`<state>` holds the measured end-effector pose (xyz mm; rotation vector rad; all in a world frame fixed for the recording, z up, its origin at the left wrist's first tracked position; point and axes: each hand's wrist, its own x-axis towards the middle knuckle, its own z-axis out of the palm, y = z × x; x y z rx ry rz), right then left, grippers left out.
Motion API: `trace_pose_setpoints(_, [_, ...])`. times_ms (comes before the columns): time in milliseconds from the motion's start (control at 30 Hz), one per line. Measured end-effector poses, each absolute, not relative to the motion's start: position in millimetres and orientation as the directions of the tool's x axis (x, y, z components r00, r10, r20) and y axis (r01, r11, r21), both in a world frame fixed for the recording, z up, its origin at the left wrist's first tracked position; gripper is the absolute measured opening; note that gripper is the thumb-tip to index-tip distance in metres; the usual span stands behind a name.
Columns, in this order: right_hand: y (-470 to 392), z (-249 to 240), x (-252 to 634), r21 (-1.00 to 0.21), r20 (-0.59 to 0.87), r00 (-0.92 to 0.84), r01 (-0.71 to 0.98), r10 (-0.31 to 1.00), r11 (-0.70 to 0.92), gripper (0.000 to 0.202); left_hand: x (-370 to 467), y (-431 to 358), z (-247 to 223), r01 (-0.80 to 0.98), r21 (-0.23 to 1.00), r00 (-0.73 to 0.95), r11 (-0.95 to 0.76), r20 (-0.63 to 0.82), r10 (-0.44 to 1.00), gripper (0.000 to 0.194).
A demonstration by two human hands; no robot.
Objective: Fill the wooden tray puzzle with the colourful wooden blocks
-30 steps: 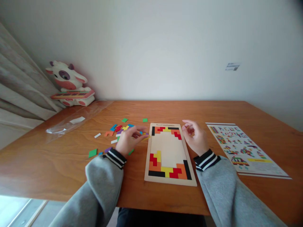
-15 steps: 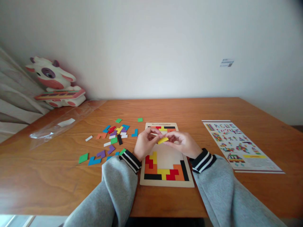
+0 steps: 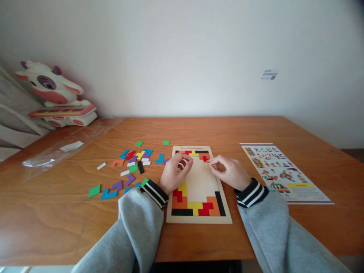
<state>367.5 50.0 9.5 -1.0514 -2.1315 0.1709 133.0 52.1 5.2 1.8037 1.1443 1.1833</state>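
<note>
Between the fingertips of my right hand [image 3: 231, 171] is a yellow puzzle piece [image 3: 209, 163], seen nearly edge-on above the right side of the puzzle board [image 3: 199, 182]. My left hand [image 3: 175, 172] hovers over the board's left side, thumb and fingers curved and apart, with nothing between them. The pale wooden board has black, red, yellow and orange pieces fitted along its top and bottom. Its middle shows bare wood. Part of the left edge is covered by my left hand.
Left of the board lie many loose pieces, such as a blue one [image 3: 109, 194] and a green one [image 3: 94, 191]. A clear plastic bag [image 3: 57, 155] and a cow toy with a keyboard [image 3: 61, 96] are farther left. A printed sheet [image 3: 284, 172] lies on the right.
My left hand has let go of the yellow piece. My right hand has drawn it to the right and turned it edge-on. The view has shifted slightly.
</note>
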Motion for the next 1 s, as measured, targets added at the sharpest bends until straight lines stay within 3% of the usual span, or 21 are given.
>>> trace_pose_setpoints(233, [51.1,10.3,366.3,-0.25,0.51,-0.595,0.589,0.621,0.769,0.011,133.9,49.7,9.8,0.364,0.802,0.271,-0.474,0.395,0.878,0.012])
trace_pose_setpoints(500, [50.6,10.0,369.8,-0.176,0.469,-0.641,0.606,0.607,0.776,0.02,133.7,48.5,8.5,0.389,0.759,0.304,-0.523,0.43,0.85,0.011])
trace_pose_setpoints(767, [50.4,8.3,368.2,-0.256,0.463,-0.564,0.653,0.684,0.713,0.027,133.9,48.9,7.5,0.404,0.748,0.312,-0.527,0.429,0.848,0.011])
trace_pose_setpoints(1000, [51.7,3.3,369.0,-0.237,0.445,-0.585,0.653,0.678,0.719,0.027,133.8,48.5,8.5,0.398,0.748,0.314,-0.531,0.433,0.845,0.01])
